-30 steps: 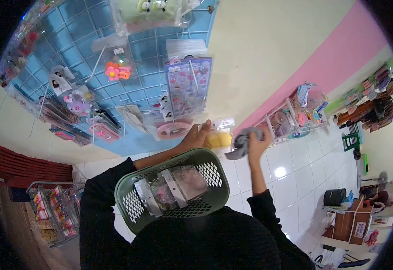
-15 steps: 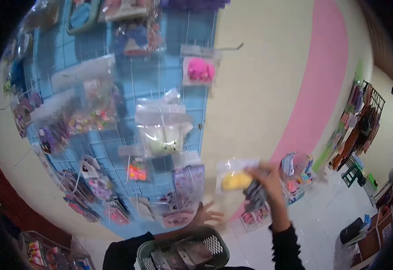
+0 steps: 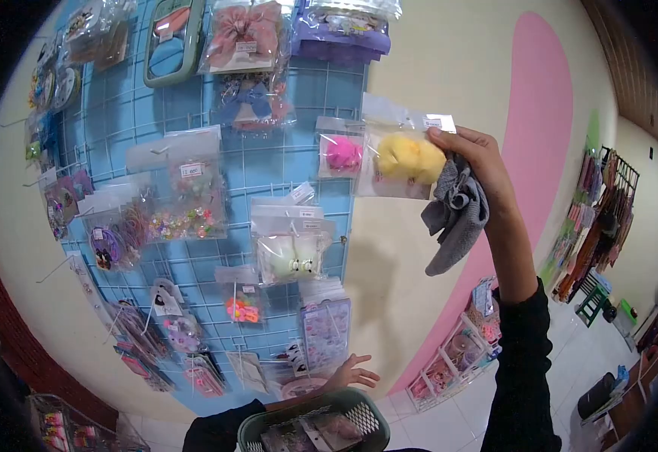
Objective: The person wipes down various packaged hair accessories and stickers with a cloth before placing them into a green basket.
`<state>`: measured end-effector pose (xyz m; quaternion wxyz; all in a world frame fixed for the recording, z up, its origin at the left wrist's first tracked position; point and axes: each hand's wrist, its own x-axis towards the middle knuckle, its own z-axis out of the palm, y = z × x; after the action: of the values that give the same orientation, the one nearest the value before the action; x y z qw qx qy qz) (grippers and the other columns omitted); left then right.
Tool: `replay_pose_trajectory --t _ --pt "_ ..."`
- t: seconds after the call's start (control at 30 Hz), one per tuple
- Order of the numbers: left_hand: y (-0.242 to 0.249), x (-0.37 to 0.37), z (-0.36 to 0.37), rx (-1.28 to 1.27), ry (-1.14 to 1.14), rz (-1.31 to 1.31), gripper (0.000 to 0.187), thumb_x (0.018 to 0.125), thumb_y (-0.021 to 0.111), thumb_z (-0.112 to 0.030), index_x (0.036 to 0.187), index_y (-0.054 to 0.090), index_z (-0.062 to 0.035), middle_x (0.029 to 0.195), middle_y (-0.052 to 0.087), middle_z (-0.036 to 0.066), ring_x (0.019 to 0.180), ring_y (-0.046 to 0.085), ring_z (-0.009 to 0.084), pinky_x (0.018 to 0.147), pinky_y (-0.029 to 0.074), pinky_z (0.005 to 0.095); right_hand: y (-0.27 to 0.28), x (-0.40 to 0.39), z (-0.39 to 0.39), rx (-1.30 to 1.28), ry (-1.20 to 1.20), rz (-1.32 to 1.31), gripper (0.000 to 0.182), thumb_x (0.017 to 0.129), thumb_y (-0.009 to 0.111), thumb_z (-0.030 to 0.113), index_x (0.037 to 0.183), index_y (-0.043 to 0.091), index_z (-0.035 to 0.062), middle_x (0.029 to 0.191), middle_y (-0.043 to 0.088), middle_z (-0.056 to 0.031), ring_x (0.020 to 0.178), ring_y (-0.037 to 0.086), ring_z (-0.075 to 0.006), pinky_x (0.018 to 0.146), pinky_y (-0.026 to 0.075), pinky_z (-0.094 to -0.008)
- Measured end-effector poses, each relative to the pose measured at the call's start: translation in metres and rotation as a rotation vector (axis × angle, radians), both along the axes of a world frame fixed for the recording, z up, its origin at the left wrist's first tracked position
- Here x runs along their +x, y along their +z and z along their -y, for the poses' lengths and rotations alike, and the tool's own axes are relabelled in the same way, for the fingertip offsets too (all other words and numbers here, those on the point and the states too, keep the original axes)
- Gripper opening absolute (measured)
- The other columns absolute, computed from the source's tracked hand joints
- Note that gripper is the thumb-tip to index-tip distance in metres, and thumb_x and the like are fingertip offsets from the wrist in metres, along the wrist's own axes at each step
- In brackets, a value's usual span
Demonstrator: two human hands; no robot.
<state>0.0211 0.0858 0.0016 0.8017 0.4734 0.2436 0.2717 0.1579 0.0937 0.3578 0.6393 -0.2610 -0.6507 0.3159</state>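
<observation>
My right hand [image 3: 481,162] is raised and pinches a clear packet with a fluffy yellow item [image 3: 408,158] by its upper right corner. A crumpled grey cloth [image 3: 457,218] hangs from the same hand. Just left of that packet, partly overlapped by it, a packet with a fluffy pink item [image 3: 342,153] hangs near the rack's right edge. My left hand [image 3: 354,374] is low, with fingers spread and holding nothing. It is beside a green plastic basket [image 3: 378,426], which stands in front of my left forearm and contains several packets.
A white wire rack [image 3: 246,169] on a blue panel carries several packets, including pale green plush ones [image 3: 291,256], beads [image 3: 186,218] and a purple pack [image 3: 325,331]. Bare hooks [image 3: 58,270] jut out at left. A white wire shelf [image 3: 449,361] stands on the floor at right.
My right hand has risen with the yellow packet and grey cloth, bringing the packet beside the pink one. The view has shifted slightly. My left hand stays low and spread.
</observation>
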Motion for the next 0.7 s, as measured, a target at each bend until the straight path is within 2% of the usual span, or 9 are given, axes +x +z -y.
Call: replay_pose_trajectory --t 0.07,0.3,0.37,0.5,0.57,0.63,0.67,0.7 --pt "-0.005 0.002 -0.003 0.012 -0.029 0.008 0.068 0.072 0.024 -0.058 0.121 0.013 -0.0121 0.105 0.042 0.017 0.094 0.042 0.0246 0.078 0.033 0.0389 0.001 0.006 -0.008 -0.007 0.015 0.089 0.017 0.066 0.056 0.014 0.065 0.055 -0.0031 0.054 0.050 -0.0025 0.042 0.045 -0.0062 0.039 0.037 -0.0176" --pt "-0.008 0.006 -0.007 0.001 -0.046 0.010 0.064 0.074 0.021 -0.056 0.121 0.014 -0.0125 0.105 0.042 0.017 0.094 0.042 0.0233 0.078 0.034 0.0382 0.001 0.005 -0.011 -0.038 -0.002 0.085 0.017 0.065 0.056 0.013 0.067 0.055 -0.0042 0.055 0.050 -0.0032 0.043 0.045 -0.0062 0.040 0.037 -0.0176" --pt "-0.008 0.008 -0.007 0.002 -0.015 0.022 0.056 0.080 0.017 -0.046 0.120 0.013 -0.0075 0.097 0.046 0.020 0.086 0.048 0.0255 0.075 0.036 0.0346 0.001 -0.001 -0.020 -0.006 -0.040 0.113 0.017 0.065 0.056 0.012 0.066 0.055 -0.0041 0.053 0.049 -0.0022 0.043 0.044 -0.0058 0.040 0.036 -0.0179" --pt "-0.015 0.013 -0.008 -0.025 -0.028 0.054 0.056 0.079 0.019 -0.046 0.120 0.013 -0.0082 0.097 0.046 0.020 0.086 0.048 0.0256 0.075 0.036 0.0347 -0.008 -0.012 -0.074 -0.027 -0.018 0.169 0.016 0.064 0.057 0.012 0.062 0.055 -0.0035 0.053 0.048 -0.0016 0.043 0.042 -0.0064 0.039 0.033 -0.0186" --pt "-0.008 0.011 -0.002 -0.074 -0.003 0.050 0.057 0.079 0.022 -0.047 0.120 0.013 -0.0083 0.098 0.046 0.020 0.085 0.048 0.0262 0.075 0.037 0.0346 -0.011 -0.022 -0.096 0.006 0.019 0.153 0.016 0.063 0.058 0.012 0.059 0.055 -0.0029 0.053 0.048 -0.0022 0.044 0.042 -0.0070 0.039 0.033 -0.0193" --pt "-0.015 0.008 -0.005 -0.050 -0.004 0.089 0.057 0.078 0.024 -0.046 0.120 0.013 -0.0099 0.098 0.045 0.020 0.084 0.049 0.0262 0.073 0.038 0.0350 -0.014 -0.034 -0.106 -0.072 -0.036 0.094 0.016 0.063 0.059 0.012 0.057 0.054 -0.0023 0.053 0.048 -0.0026 0.044 0.042 -0.0075 0.039 0.033 -0.0201" --pt "-0.024 0.008 -0.004 -0.039 -0.014 0.128 0.056 0.078 0.026 -0.046 0.120 0.014 -0.0115 0.098 0.045 0.021 0.082 0.049 0.0262 0.071 0.039 0.0353 -0.019 -0.031 -0.121 -0.034 -0.049 0.117 0.016 0.063 0.059 0.013 0.063 0.055 -0.0023 0.056 0.049 -0.0033 0.048 0.044 -0.0091 0.043 0.035 -0.0203" --pt "-0.029 0.007 -0.008 0.020 -0.036 0.148 0.054 0.078 0.028 -0.045 0.120 0.014 -0.0141 0.096 0.046 0.020 0.081 0.050 0.0261 0.070 0.040 0.0356 -0.016 -0.021 -0.131 0.074 -0.138 0.183 0.018 0.065 0.057 0.013 0.075 0.054 -0.0017 0.065 0.051 -0.0043 0.055 0.046 -0.0088 0.050 0.037 -0.0202"
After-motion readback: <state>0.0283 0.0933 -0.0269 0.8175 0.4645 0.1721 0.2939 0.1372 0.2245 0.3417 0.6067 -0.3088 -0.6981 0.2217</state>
